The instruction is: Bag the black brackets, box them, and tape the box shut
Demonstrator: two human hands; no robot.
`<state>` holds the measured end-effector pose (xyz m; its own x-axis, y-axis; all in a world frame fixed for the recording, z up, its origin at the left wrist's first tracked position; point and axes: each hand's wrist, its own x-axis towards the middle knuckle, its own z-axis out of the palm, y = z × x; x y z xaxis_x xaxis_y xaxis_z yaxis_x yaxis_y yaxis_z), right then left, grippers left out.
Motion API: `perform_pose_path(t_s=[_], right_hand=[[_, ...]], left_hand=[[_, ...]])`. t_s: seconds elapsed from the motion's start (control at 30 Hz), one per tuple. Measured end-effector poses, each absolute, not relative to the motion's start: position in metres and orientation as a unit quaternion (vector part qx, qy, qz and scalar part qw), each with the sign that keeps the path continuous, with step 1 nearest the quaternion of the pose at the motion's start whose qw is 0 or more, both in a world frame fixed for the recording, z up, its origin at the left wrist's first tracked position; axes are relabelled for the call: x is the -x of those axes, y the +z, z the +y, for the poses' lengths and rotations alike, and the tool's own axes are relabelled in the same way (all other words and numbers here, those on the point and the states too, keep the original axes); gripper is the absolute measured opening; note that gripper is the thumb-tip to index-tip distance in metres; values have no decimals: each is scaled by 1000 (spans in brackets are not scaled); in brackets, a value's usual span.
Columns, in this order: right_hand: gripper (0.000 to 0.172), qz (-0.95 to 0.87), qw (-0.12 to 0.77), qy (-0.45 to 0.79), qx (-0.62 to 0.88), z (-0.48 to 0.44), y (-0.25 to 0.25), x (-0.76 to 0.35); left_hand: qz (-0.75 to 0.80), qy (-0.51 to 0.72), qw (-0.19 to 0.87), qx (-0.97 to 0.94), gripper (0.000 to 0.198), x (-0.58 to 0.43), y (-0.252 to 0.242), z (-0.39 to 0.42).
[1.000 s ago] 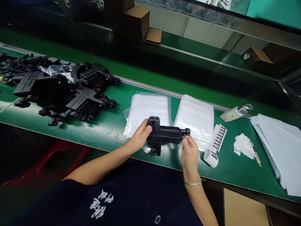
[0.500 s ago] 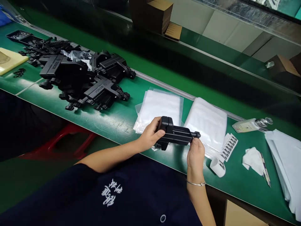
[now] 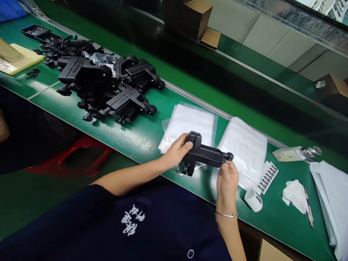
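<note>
Black bracket (image 3: 199,153): above the near side of the green bench (image 3: 144,143) — probably stiff, light, smooth; the long body (image 3: 208,157) looks the surest hold, the end knob (image 3: 230,156) the weakest.
Left hand (image 3: 178,150): closed around its left end.
Right hand (image 3: 227,175): fingertips pinching its right end.
Plastic bags (image 3: 246,143): stacked just beyond.
Bracket pile (image 3: 123,99): farther left.

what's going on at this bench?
A person at a green workbench is holding a black plastic clamp-like device in both hands. The left hand grips its bulkier end; the right hand has its fingers at the narrow, knobbed end. Two stacks of clear plastic bags lie beyond it. A pile of similar black devices sits to the left, and a label roll to the right.
</note>
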<state>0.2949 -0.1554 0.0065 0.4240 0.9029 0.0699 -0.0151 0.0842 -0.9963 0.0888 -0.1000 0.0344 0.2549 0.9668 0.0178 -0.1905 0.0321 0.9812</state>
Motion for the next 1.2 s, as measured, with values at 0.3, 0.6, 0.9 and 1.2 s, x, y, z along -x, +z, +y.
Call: perform_pose_path(t_s=[0.3, 0.6, 0.9, 1.2], right_hand=[[33, -415, 619, 368, 557, -157, 7, -297], [41, -581, 515, 234, 586, -176, 26, -287], [33, -744, 452, 120, 477, -197, 24, -264], [35, -206, 679, 507, 489, -175, 20, -291]], left_hand=[[391, 469, 632, -477, 62, -92, 34, -100], [437, 502, 722, -189, 44, -104, 30, -84], [423, 481, 767, -16, 35, -110, 49, -77], [276, 374, 747, -476, 65, -112, 55, -110]])
